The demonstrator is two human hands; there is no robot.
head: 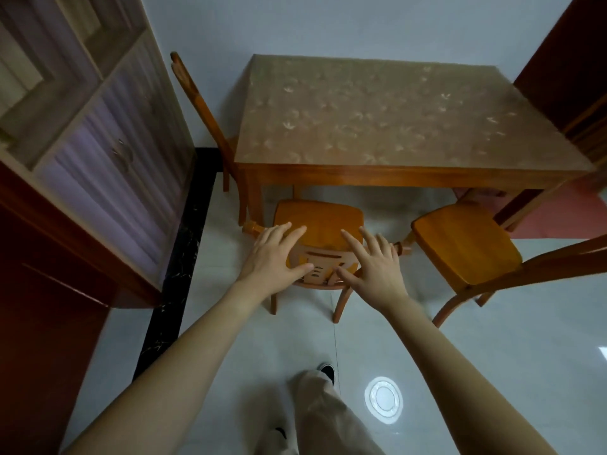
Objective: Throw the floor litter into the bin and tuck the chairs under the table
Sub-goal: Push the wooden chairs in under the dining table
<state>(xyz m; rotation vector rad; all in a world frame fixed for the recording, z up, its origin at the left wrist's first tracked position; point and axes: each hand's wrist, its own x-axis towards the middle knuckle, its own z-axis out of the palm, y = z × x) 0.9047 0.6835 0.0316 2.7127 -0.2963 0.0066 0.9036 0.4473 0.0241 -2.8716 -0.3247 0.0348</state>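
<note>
**Both hands laid on the chair back, set to push**

We have our left hand (pixel 274 254) and right hand (pixel 372 262) spread across the top of the near chair (pixel 320 221), one towards each end of its back. The fingers are straight and splayed with the thumbs lower on the back, and neither hand grips anything. We cannot tell whether the palms press the wood or hover just above it.

We judge the wide placement is deliberate: a push from both ends should send the chair in straight rather than swivelling it. The seat faces the table (pixel 394 177) with its front edge about at the near rim. Most of the seat is out over the floor (pixel 230 339), so this chair is not yet tucked.

The right chair (pixel 463 244) stands angled and further out, and will likely need turning first. A third chair (pixel 197 103) sits close against the table's left side. We see no litter on this stretch of floor, and the bin is out of view.
</note>
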